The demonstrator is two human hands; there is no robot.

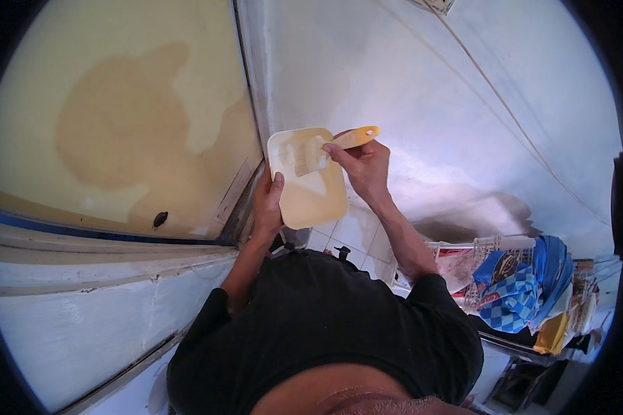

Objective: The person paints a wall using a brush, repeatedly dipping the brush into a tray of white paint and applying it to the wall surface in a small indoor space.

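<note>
In front of my chest, my left hand (268, 199) grips the left side of a shallow cream plastic tray (314, 207), its thumb over the rim. Pale paint (307, 179) coats part of the tray's inside. My right hand (364, 163) pinches a flat paintbrush (361, 136) with a yellow handle near its ferrule. The brush's bristles (309, 158) are pale and lie over the upper part of the tray; whether they touch its bottom I cannot tell. My right fingers are partly hidden behind the handle.
A yellowish door panel (207, 67) with a dark knob-like fitting (160, 219) stands at left. A white wall (394, 78) with a hanging cord (490, 85) rises ahead. At right, a wire rack (490, 246) holds blue checked fabric or bags (514, 301). Floor tiles (355, 228) show below.
</note>
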